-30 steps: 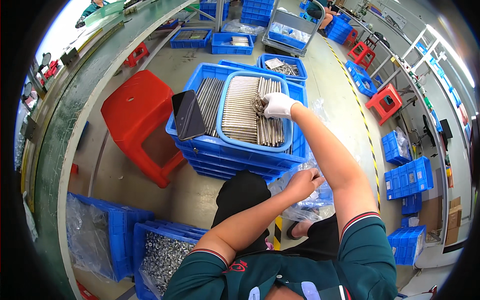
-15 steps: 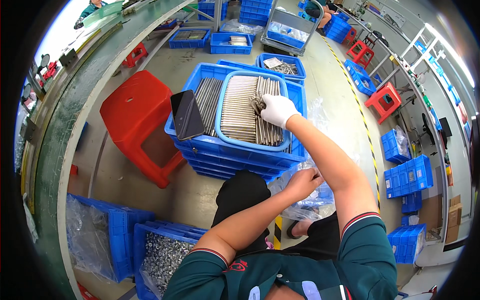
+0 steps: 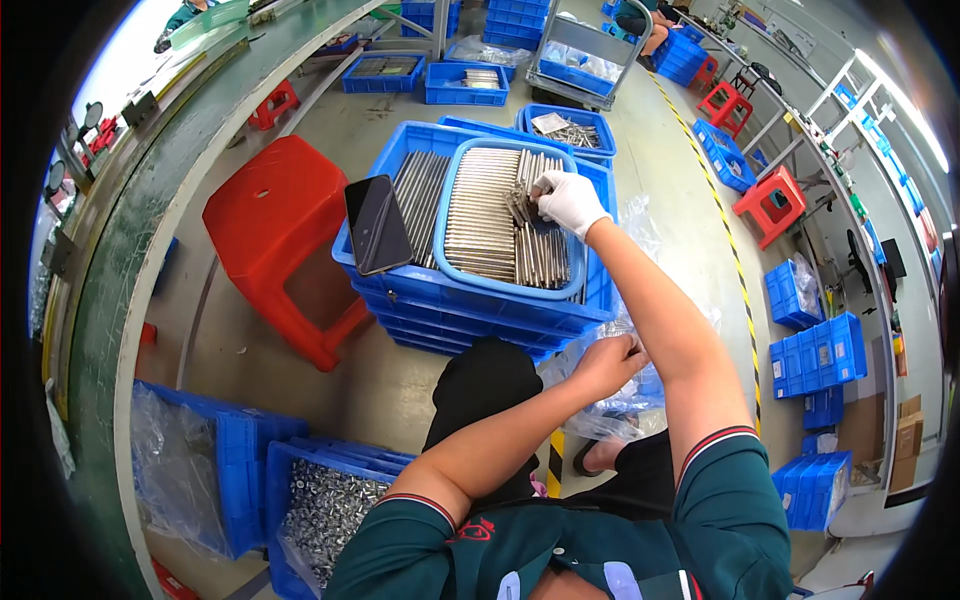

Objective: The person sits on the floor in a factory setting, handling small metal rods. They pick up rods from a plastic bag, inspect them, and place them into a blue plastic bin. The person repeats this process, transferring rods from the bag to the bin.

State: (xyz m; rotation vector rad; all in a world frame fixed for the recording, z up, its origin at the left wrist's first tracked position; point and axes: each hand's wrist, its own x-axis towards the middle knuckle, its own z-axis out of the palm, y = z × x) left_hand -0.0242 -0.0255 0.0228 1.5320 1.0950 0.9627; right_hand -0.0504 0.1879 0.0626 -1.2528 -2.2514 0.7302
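We have our right hand [image 3: 572, 203], in a white glove, at the upper right of the light blue tray [image 3: 505, 286], its fingers bent down against the rods [image 3: 480, 220]. That grip is drawn together, but we cannot tell whether it has hold of any rods. The rods lie inside the tray: on the left they run crosswise in one neat column, while on the right, under and below the glove, they lie lengthwise, less evenly, with a small jumble just beside our fingertips. Our left hand [image 3: 608, 367] is bare and sits nearer to us, beside our right forearm and above a clear bag [image 3: 640, 398]; its fingers curl inward, and we cannot tell whether that grip holds anything. The tray rests on a blue bin [image 3: 470, 308], the topmost of a stack, and more rods, darker ones, show in the bin to the left of the tray. A black phone [image 3: 378, 225] leans at the bin's left edge, and left of it stands a red stool [image 3: 270, 200]. Along our far left runs a green tabletop [image 3: 105, 330]. At our lower left a blue crate [image 3: 277, 500] is full of small shiny metal pieces [image 3: 330, 510]. Beyond the stack we see another bin [image 3: 600, 152] of loose rods and, farther off, a cart [image 3: 570, 97].
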